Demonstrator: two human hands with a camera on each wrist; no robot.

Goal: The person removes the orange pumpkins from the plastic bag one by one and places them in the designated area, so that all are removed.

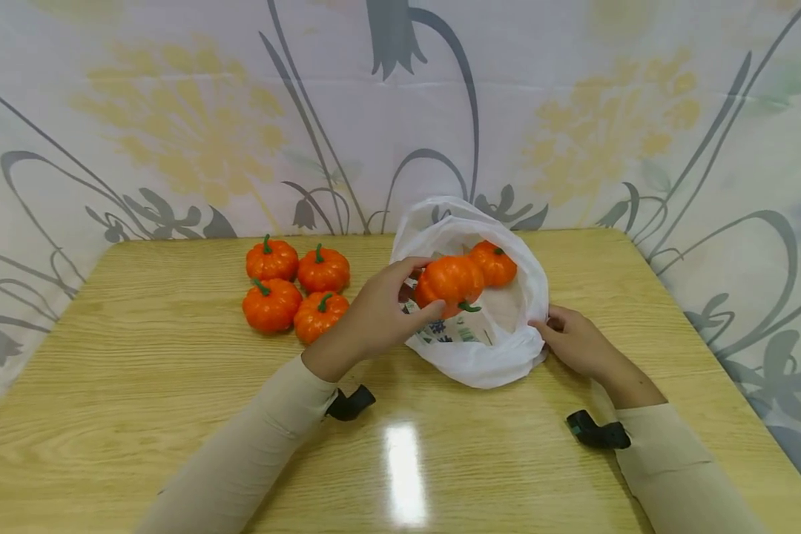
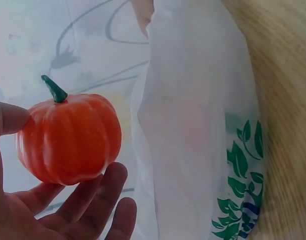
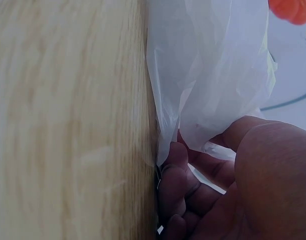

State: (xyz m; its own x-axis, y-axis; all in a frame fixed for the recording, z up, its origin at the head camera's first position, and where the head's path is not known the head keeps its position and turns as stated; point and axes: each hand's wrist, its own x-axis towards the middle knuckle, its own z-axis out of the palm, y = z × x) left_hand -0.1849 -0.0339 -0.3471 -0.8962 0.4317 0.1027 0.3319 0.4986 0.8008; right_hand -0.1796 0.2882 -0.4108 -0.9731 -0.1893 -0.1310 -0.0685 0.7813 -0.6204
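Note:
My left hand (image 1: 395, 305) holds a small orange pumpkin (image 1: 450, 286) over the mouth of a white plastic bag (image 1: 483, 367). In the left wrist view the thumb and fingers pinch this pumpkin (image 2: 70, 140) from opposite sides, its green stem pointing up there. Another pumpkin (image 1: 493, 264) lies inside the bag. My right hand (image 1: 577, 341) grips the bag's right rim; the right wrist view shows thumb and curled fingers on the thin plastic (image 3: 213, 75). Green leaf print (image 2: 238, 185) marks the bag's side.
Several more pumpkins (image 1: 271, 305) stand in a cluster on the wooden table (image 1: 140, 415), left of the bag. A flower-patterned cloth (image 1: 347, 119) hangs behind the table's far edge. Black wrist devices (image 1: 598, 431) sit by both sleeves.

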